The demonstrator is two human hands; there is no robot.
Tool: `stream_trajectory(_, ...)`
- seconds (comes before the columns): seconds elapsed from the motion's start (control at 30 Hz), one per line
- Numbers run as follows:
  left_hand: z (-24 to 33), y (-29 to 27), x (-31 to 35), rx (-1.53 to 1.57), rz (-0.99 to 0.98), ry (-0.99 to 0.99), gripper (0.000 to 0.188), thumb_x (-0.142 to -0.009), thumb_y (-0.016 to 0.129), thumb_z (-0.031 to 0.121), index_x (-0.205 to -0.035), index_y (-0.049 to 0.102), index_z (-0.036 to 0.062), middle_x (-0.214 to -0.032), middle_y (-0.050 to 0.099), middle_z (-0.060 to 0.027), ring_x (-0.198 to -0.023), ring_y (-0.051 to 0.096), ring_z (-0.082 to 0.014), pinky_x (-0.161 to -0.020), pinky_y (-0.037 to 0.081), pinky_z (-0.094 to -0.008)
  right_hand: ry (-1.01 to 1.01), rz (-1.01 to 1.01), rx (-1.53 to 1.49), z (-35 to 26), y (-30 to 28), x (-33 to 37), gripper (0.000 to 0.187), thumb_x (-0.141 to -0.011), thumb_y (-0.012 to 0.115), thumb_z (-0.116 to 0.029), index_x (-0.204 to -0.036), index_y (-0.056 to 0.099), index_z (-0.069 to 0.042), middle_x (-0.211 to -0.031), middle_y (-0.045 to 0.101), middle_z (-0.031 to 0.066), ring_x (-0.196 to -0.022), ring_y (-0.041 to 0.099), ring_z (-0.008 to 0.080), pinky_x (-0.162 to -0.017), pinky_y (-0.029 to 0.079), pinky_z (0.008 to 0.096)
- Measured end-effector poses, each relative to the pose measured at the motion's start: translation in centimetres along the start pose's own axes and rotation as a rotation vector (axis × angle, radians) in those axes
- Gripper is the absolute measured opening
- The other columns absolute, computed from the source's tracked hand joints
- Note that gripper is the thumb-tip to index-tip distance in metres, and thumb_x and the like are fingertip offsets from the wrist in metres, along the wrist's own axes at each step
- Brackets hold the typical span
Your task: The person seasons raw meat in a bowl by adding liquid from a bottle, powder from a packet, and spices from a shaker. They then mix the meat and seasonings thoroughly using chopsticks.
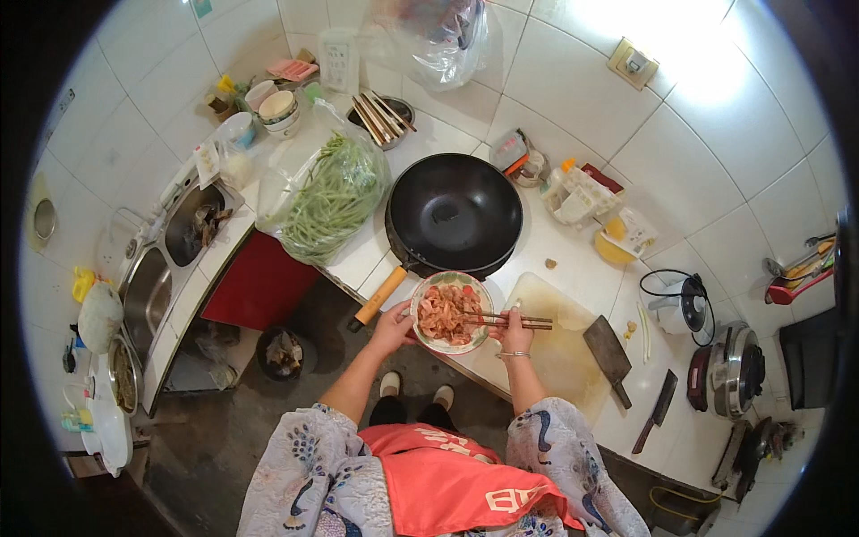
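Two hands over white tiled counter (573, 259) (corner kitchen), left hand (391, 329) gripping bowl (451, 312), right hand (514, 333) pinching chopsticks (510, 319)

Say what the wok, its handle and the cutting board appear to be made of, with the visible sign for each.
Wok: probably dark metal; black with dull sheen.
Wok handle: likely wood; matte orange-tan.
Cutting board: wood or plastic, unclear; pale, flat, matte.

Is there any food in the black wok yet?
No. The wok looks empty; the meat is in the bowl held by the left hand, and the right hand holds chopsticks.
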State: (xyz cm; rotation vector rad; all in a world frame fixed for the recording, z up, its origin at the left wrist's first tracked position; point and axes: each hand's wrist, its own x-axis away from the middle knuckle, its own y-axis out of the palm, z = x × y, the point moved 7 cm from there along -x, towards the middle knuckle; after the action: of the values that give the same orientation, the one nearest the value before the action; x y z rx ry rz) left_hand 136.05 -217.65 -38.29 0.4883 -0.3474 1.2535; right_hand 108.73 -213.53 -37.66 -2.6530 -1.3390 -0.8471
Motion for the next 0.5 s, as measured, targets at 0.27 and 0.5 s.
stream_trajectory(0.27, 0.2, 0.2, 0.0, 0.043, -0.017, 0.006, 0.044, -0.085, 0.047, 0.009, -0.128, 0.039, 0.0105, -0.076, 0.060, -0.0039, -0.058, 0.059, -0.0115, -0.048, 0.049, -0.0242, 0.075, -0.081, -0.302, -3.1, -1.1, 1.5, 0.029, -0.091, 0.044, -0.032, -0.083, 0.052, -0.005, -0.064, 0.057, 0.0073, -0.050, 0.057, 0.0169, -0.046, 0.049, 0.0265)
stream_trajectory(0.5, -0.4, 0.0, -0.3, 0.056, -0.026, 0.017, 0.044, -0.085, 0.047, 0.010, -0.129, 0.039, 0.0112, -0.076, 0.060, -0.0035, -0.060, 0.060, -0.0115, -0.050, 0.050, -0.0249, -0.199, -0.246, -0.041, -6.1, 3.7, 6.1, 0.024, -0.089, 0.048, -0.024, -0.087, 0.055, -0.001, -0.070, 0.059, 0.0095, -0.052, 0.057, 0.0168, -0.050, 0.049, 0.0262)
